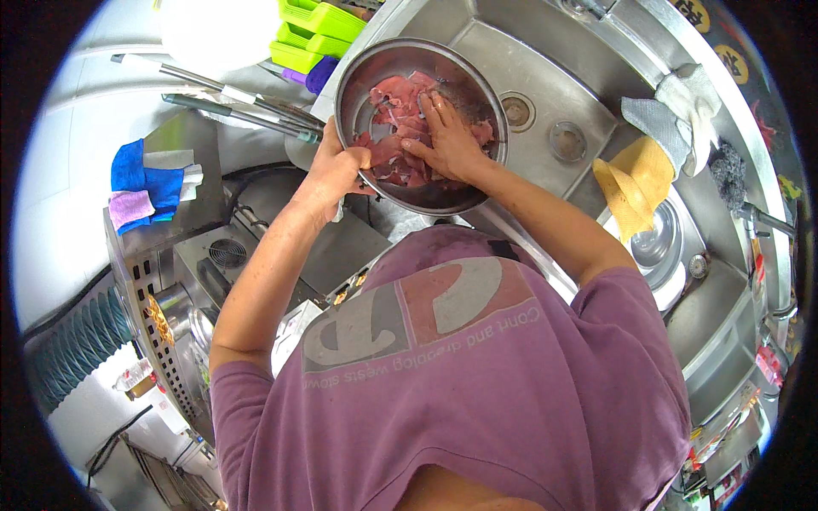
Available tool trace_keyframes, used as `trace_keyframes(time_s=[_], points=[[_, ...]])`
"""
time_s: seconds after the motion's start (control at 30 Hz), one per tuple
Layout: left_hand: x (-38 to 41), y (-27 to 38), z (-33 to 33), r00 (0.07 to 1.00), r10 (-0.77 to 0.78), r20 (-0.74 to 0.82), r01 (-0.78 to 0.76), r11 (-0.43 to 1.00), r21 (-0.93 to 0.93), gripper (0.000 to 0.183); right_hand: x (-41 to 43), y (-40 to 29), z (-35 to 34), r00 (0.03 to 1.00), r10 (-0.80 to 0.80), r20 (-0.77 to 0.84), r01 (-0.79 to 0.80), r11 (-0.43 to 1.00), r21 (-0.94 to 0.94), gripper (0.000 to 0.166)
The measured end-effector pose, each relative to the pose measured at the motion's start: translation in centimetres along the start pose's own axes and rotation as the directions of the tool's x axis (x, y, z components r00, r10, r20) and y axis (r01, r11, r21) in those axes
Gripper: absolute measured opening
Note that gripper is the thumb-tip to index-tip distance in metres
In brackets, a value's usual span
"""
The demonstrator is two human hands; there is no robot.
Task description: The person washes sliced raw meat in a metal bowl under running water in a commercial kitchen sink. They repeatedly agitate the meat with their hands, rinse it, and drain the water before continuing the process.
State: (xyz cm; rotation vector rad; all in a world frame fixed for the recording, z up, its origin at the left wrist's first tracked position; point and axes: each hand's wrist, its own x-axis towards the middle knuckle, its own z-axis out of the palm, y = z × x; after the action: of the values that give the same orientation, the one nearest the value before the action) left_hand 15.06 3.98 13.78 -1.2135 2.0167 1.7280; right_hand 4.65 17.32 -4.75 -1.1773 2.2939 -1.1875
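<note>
A round stainless steel bowl point(489, 96) holds raw pink meat slices point(399, 96), with some bare metal showing between them. My left hand point(335, 163) grips the bowl's near-left rim, the thumb over the edge beside the meat. Inside the bowl, my right hand point(450, 140) lies palm down on the slices, its thumb spread from the fingers. Whether it pinches any meat underneath is hidden. The bowl is over the near-left edge of a steel sink point(486, 51); what supports its underside cannot be seen.
Two drain fittings point(516, 112) show in the sink. On the right, yellow cloth point(632, 182) and grey cloth point(658, 128) hang over the divider near a glass bowl point(655, 236). Left are long poles point(255, 102), blue cloths point(144, 182) and green plastic bins point(313, 38).
</note>
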Motion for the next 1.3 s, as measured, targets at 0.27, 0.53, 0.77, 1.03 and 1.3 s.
trace_keyframes(time_s=[0.27, 0.53, 0.77, 1.03, 1.3], points=[[-0.3, 1.6, 1.2, 0.999, 0.032, 0.015, -0.033, 0.996, 0.085, 0.079, -0.3, 0.7, 0.5, 0.996, -0.001, -0.087, -0.002, 0.999, -0.037, 0.092], [-0.3, 2.9, 2.5, 0.994, 0.105, 0.043, -0.112, 0.97, 0.217, 0.088, -0.9, 0.7, 0.2, 0.986, 0.041, -0.164, -0.028, 0.997, 0.077, 0.092], [0.0, 4.8, 3.6, 0.979, 0.183, 0.087, -0.202, 0.907, 0.369, 0.061, -0.9, 1.2, 0.8, 0.949, 0.063, -0.309, -0.02, 0.99, 0.139, 0.093], [1.2, 4.7, 3.3, 0.927, 0.366, 0.076, -0.343, 0.754, 0.56, 0.083, 0.7, 0.1, 1.9, 0.901, 0.086, -0.425, -0.011, 0.984, 0.175, 0.092], [0.4, 6.9, 1.2, 0.898, 0.438, 0.049, -0.326, 0.586, 0.741, 0.083, 4.0, -2.8, 2.9, 0.888, 0.11, -0.447, 0.019, 0.962, 0.274, 0.093]])
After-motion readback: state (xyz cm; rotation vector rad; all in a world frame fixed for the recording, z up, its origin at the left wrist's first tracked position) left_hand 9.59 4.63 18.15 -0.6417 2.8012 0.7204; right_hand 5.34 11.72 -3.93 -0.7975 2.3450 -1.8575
